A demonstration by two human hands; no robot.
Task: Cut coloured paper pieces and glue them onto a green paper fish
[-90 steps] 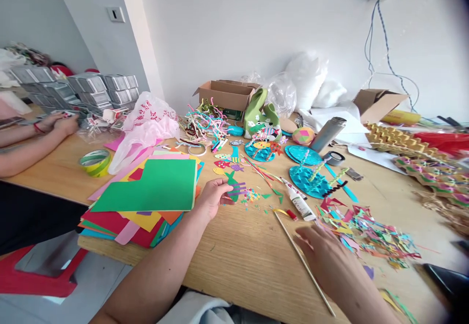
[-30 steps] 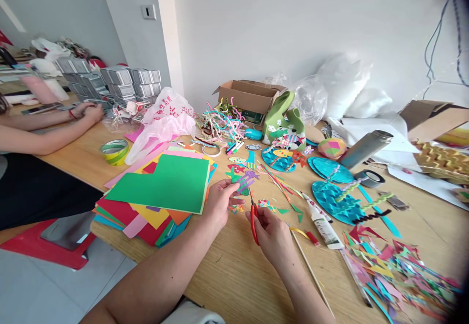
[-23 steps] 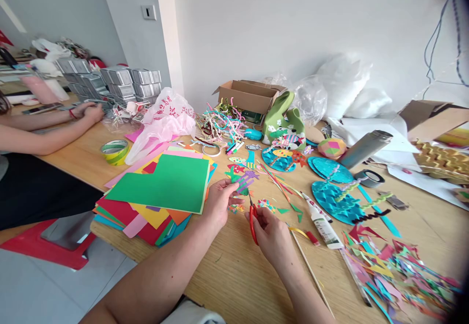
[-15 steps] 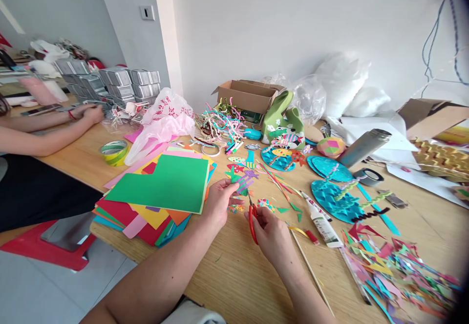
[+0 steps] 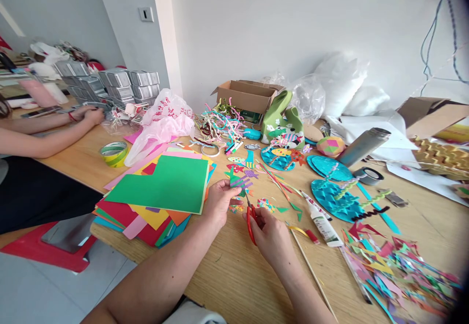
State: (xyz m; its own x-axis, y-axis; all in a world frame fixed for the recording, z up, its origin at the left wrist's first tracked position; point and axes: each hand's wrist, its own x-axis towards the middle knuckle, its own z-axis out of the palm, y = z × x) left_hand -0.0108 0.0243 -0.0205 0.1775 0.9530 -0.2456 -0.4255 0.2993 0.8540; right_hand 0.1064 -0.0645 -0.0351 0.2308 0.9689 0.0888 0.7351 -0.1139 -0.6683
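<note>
My left hand [image 5: 219, 202] pinches a small green paper cutout [image 5: 234, 180] with purple strips across it. My right hand [image 5: 269, 231] has its fingers in the handles of red-handled scissors [image 5: 250, 221]. The blades point up toward the lower edge of the cutout; whether they touch it I cannot tell. Just beyond lie a purple paper fish [image 5: 251, 173] and a red paper fish [image 5: 235, 168]. A cutout covered in coloured dots [image 5: 266, 205] rests beside the scissors. Left of my left hand, a green sheet [image 5: 172, 182] tops a stack of coloured paper.
Glue bottle [image 5: 324, 226], thin stick [image 5: 311, 265] and paper scraps [image 5: 399, 270] lie to the right. Beyond are blue discs [image 5: 335, 202], a metal flask [image 5: 364, 147], a green bag [image 5: 282, 123], pipe cleaners [image 5: 220, 123] and a cardboard box [image 5: 245, 94]. Another person's hands [image 5: 91, 115] rest at left.
My hands, the scissors and the cutout have shifted very slightly left. Both grips stay the same, and the things on the table look unmoved.
</note>
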